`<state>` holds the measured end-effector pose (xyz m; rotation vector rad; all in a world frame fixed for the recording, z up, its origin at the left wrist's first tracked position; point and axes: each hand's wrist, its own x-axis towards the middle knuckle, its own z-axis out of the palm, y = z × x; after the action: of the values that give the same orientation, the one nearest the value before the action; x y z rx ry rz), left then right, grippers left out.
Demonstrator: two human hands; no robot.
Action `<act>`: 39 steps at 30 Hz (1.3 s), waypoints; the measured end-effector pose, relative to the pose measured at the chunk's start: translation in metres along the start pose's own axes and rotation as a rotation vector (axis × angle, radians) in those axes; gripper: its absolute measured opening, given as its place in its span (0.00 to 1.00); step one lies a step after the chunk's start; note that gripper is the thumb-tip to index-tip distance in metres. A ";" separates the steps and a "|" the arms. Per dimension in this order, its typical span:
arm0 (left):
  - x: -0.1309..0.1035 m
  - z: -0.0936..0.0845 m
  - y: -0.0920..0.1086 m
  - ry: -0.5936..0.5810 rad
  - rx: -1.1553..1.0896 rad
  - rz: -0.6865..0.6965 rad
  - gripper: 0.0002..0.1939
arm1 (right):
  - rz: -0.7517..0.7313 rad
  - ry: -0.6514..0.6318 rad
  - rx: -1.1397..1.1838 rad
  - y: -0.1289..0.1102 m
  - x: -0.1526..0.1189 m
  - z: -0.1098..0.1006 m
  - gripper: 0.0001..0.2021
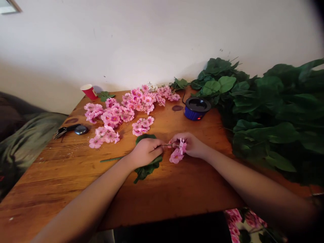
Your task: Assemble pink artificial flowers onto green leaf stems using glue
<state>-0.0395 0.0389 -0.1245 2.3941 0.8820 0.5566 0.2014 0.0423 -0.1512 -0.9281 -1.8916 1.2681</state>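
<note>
Near the middle of the wooden table (83, 179), my left hand (146, 152) is closed on a thin brown stem. Green leaves (149, 170) with a green stalk show under and around that hand. Just to the right, my right hand (189, 144) is closed by the other end of the stem, at a small sprig of pink flowers (176, 156) that hangs below its fingers. The fingertips of both hands are a short way apart along the stem. Part of the sprig is hidden by the right fingers.
Pink flower clusters (111, 116) lie beyond my hands. A blue pot with a black rim and red light (193, 113) stands behind my right hand. Large green leaves (275, 128) are heaped on the right. A red cup (89, 92) and a dark round object (81, 130) are left.
</note>
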 end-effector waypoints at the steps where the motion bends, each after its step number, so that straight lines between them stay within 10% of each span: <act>1: 0.000 0.000 0.000 0.011 -0.032 -0.008 0.12 | 0.011 -0.002 -0.010 0.001 0.001 0.000 0.07; 39: 0.005 0.001 0.006 -0.023 -0.038 -0.012 0.15 | 0.176 -0.026 -0.006 -0.016 0.001 0.002 0.17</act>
<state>-0.0323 0.0385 -0.1206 2.3548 0.8671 0.5351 0.1964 0.0378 -0.1362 -1.1058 -1.8675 1.3834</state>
